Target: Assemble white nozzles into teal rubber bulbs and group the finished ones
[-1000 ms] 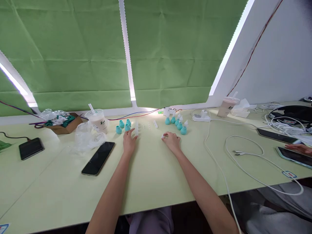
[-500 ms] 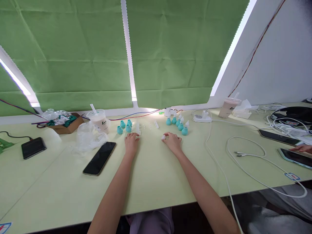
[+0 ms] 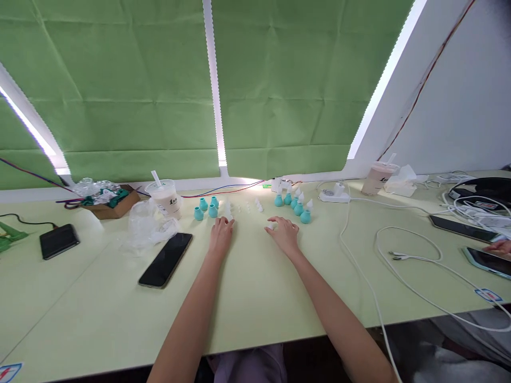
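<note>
Right hand [image 3: 282,233]: thumb and fingers closed on small white piece [image 3: 272,226], just above or on table [image 3: 247,287]; fingertip grip probably suits its small size. Left hand [image 3: 221,234]: fingers curled at near end of white row [image 3: 228,207]; cannot tell if gripping any. Open bottles [image 3: 213,211] upright behind left hand, mouths up; tipped bottles [image 3: 298,209] grouped beyond right hand. Separate groups likely keep kinds apart, within reach. Phone [image 3: 165,260] beside left forearm.

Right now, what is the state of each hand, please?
Left hand: curled, at the row of white pieces; grip cannot be told.
Right hand: curled around a small white piece; whether gripped cannot be told.
</note>
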A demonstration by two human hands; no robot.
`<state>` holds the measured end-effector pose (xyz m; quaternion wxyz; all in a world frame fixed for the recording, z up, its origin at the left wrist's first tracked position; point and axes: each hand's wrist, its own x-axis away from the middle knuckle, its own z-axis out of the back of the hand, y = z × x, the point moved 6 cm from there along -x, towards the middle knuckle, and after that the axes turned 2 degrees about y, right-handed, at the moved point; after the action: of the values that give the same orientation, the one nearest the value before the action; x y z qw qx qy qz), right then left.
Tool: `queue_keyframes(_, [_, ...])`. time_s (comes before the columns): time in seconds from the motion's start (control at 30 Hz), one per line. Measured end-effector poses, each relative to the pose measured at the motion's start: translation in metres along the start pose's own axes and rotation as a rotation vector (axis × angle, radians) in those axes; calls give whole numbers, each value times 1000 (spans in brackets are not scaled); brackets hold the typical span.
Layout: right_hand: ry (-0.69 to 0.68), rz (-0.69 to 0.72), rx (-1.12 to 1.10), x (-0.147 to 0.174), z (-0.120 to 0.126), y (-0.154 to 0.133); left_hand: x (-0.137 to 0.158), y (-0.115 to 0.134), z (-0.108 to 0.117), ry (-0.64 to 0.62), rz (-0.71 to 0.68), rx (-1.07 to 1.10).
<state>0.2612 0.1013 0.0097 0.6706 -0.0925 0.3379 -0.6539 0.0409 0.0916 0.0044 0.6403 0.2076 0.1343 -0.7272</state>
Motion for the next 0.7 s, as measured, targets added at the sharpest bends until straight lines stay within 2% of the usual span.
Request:
queue_keyframes(0.2, [19,19,-33,2,3,-3,0,7,4,-18,-50,52])
queue_keyframes(0.4, [26,59,-37,5,5,-10,0,8,18,150,-34,59])
queue_keyframes(0.47, [22,66,-39,6,5,-12,1,8,14,128,-43,59])
queue_keyframes(0.63, [13,91,-48,7,3,-15,1,6,-5,-35,-66,41])
queue_keyframes(0.7, [6,101,-49,8,2,-16,0,4,-6,-40,-56,39])
